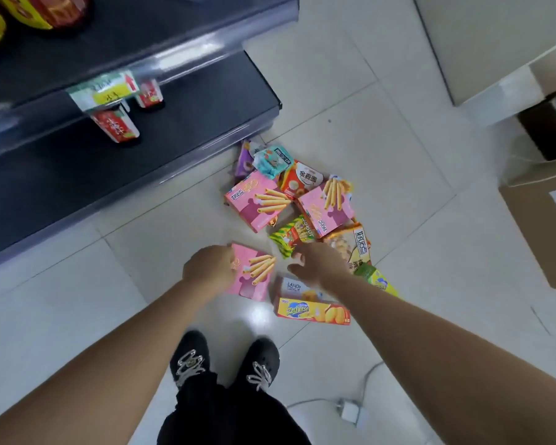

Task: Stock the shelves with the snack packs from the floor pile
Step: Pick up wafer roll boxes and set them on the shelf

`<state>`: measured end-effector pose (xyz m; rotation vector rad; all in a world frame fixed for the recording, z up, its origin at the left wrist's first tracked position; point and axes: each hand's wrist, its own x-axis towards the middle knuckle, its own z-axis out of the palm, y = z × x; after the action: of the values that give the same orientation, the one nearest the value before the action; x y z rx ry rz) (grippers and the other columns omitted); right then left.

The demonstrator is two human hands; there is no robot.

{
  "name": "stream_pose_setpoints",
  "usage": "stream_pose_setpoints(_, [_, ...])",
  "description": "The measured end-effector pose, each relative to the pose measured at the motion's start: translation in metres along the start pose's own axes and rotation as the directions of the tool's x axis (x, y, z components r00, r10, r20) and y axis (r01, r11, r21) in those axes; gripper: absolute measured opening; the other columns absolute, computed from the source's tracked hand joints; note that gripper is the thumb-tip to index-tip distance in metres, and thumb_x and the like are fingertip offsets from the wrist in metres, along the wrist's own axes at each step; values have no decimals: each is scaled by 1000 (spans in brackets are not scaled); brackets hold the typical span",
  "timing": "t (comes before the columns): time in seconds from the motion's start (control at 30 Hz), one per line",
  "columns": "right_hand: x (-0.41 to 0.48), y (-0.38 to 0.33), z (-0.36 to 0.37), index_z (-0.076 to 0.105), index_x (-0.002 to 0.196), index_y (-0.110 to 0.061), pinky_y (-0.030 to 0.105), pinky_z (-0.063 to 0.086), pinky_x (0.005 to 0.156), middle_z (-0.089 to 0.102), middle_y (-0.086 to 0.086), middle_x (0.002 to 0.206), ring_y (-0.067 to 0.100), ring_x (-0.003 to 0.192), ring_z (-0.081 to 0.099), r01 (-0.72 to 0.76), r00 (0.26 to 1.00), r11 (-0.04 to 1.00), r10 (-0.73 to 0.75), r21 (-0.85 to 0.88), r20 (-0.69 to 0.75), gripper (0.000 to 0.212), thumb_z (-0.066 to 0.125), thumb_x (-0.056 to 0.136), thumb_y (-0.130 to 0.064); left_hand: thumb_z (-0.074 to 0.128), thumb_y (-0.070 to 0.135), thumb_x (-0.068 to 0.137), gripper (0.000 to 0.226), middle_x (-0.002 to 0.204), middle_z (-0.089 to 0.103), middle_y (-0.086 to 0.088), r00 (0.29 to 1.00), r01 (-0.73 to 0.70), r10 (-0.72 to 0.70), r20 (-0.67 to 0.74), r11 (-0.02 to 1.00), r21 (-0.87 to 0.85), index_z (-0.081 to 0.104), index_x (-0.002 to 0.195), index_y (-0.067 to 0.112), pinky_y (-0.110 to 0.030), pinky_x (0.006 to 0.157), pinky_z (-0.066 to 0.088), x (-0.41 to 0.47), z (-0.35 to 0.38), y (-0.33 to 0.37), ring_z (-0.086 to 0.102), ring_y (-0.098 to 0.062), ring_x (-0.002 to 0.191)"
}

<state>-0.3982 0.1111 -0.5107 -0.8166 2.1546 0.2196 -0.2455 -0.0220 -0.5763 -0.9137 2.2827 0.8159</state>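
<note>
while the pink cardboard box of wafer sticks (254, 279) lies at the near edge of the floor pile (257, 200), the left grip (209, 268) is clenched around its left side; whether the box is off the white floor tiles (142, 252) cannot be told. the right grip (318, 264) hangs released, fingers spread, just beside a green-and-yellow snack bag (289, 236), holding nothing. the box looks light and stiff yet crushable, with brittle sticks inside, so taking it by the side edges should suit better than squeezing its faces. the dark lower shelf (206, 107) carries two red packs (116, 125) standing upright. a brown carton (543, 226) at right looks shut, its contents hidden.
</note>
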Motion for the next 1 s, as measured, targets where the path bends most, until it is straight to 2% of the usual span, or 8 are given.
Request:
stream_pose_setpoints(0.2, [82, 8, 84, 58, 124, -25, 32, 47, 91, 59, 1, 128, 23, 118, 54, 2, 998, 1000, -3, 4, 68, 35, 58, 92, -39, 53, 24, 89, 22, 102, 63, -7, 998, 22, -25, 66, 998, 50, 61, 106, 15, -35, 73, 52, 62, 91, -40, 63, -30, 95])
stream_pose_setpoints(0.33, [130, 10, 137, 57, 124, -27, 33, 47, 89, 58, 1, 126, 24, 118, 54, -15, 996, 1000, 14, 6, 85, 39, 63, 88, -40, 48, 16, 86, 32, 110, 59, -3, 996, 4, -14, 84, 993, 120, 55, 117, 20, -37, 77, 50, 97, 149, -65, 58, -27, 103])
stream_pose_setpoints(0.53, [190, 19, 192, 42, 141, -21, 36, 45, 97, 48, 6, 136, 27, 125, 46, 7, 995, 1000, -10, 24, 94, 71, 74, 79, -36, 52, 20, 89, 43, 122, 49, -8, 973, 142, -152, 172, 987, 72, 40, 130, 14, -41, 87, 47, 133, 205, -82, 51, -30, 117])
stream_pose_setpoints(0.63, [214, 23, 208, 30, 147, -19, 39, 38, 105, 32, 11, 148, 31, 135, 35, -25, 994, 998, 19, 57, 110, 86, 77, 76, -34, 61, 27, 85, 55, 128, 49, -12, 928, 290, -254, 274, 952, -101, 35, 132, 12, -41, 92, 45, 148, 223, -93, 52, -33, 120])
stream_pose_setpoints(0.7, [225, 23, 216, 22, 150, -18, 39, 31, 110, 19, 13, 154, 34, 142, 23, -41, 987, 996, 29, 74, 159, 93, 77, 76, -35, 65, 31, 83, 56, 127, 55, -13, 910, 333, -232, 345, 903, -270, 41, 131, 12, -35, 89, 47, 156, 226, -95, 57, -32, 116])
stream_pose_setpoints(0.8, [232, 23, 222, 24, 148, -17, 37, 34, 109, 33, 15, 147, 34, 135, 33, -92, 978, 988, 65, 127, 200, 89, 75, 78, -33, 61, 19, 84, 34, 111, 68, -12, 913, 340, -164, 372, 811, -476, 62, 118, 14, -29, 71, 48, 160, 229, -89, 65, -29, 104])
stream_pose_setpoints(0.87, [231, 24, 220, 29, 147, -19, 39, 39, 105, 43, 15, 140, 33, 127, 42, -155, 976, 972, 123, 175, 177, 80, 72, 81, -31, 64, 22, 80, 33, 106, 71, -11, 911, 393, -217, 352, 717, -576, 65, 111, 14, -33, 76, 53, 159, 230, -89, 67, -28, 101])
stream_pose_setpoints(1.0, [222, 25, 209, 37, 143, -21, 35, 36, 99, 52, 12, 133, 31, 124, 45, -127, 987, 991, 121, 51, 104, 66, 61, 88, -48, 68, 45, 58, 44, 98, 72, -7, 888, 439, -365, 279, 497, -749, 64, 93, 19, -45, 79, 59, 158, 230, -96, 70, -27, 91])
